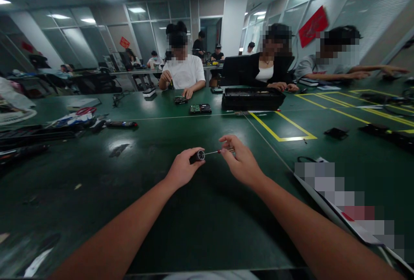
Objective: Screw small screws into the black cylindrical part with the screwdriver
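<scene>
My left hand [181,169] is closed around a short black cylinder [193,157], whose round end with a pale metal rim faces right. What exactly the cylinder is, I cannot make out. In my right hand [243,162] a thin screwdriver [212,153] with a reddish handle is pinched between thumb and fingers. Its slim metal shaft points left and meets the rimmed end of the cylinder; whether the tip is inside or only touching is too small to tell. Both hands are above the green table [207,215], near its middle.
A black open box [252,100] and a hard drive or circuit board [200,109] lie ahead. Dark tools [121,124] and cables are at left. Yellow tape [278,139] marks the right side, near a white-edged sheet [362,234]. Co-workers [190,71] sit across.
</scene>
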The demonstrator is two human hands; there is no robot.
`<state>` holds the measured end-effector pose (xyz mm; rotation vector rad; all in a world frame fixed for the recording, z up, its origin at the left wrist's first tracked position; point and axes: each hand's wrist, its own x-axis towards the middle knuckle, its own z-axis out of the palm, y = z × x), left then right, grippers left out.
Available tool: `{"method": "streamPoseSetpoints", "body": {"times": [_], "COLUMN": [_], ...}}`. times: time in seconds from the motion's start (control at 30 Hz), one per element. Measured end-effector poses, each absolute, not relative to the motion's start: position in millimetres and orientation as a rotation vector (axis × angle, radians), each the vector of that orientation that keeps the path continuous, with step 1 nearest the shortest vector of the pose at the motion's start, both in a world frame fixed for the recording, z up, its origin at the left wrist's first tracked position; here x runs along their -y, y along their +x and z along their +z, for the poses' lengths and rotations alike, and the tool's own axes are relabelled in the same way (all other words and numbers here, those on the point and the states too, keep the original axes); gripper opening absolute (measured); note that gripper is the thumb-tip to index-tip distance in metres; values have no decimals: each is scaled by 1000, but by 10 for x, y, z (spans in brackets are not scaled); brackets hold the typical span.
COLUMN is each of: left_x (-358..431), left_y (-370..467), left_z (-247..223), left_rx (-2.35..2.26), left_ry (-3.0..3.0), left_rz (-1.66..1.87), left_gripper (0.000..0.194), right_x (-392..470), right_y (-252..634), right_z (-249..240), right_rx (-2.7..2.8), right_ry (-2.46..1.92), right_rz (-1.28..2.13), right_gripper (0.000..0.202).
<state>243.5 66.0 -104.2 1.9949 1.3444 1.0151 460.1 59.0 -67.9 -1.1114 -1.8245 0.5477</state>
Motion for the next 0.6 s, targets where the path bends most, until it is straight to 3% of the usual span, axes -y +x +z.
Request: {"method": "streamPoseSetpoints", "body": {"times": [0.17, 0.47, 0.6], "left_x": [-659, -641, -636], "left_y": [2434, 2434, 2443], "left_z": [-1030, -1017, -1018], "left_rx": [-1368, -1387, -1393], "left_ry": [2037, 2041, 2055], "left_rz": [1002, 986, 964], "left_gripper": [37, 36, 38], "right_x": [-618, -585, -623], "right_y": [4603, 4590, 4604], "right_z": [-695, -662, -680], "right_rx": [1779, 1794, 1761], "right_ry": [-1267, -1193, -1286], "right_rz": [528, 564, 537], "right_gripper": [31, 23, 32]}}
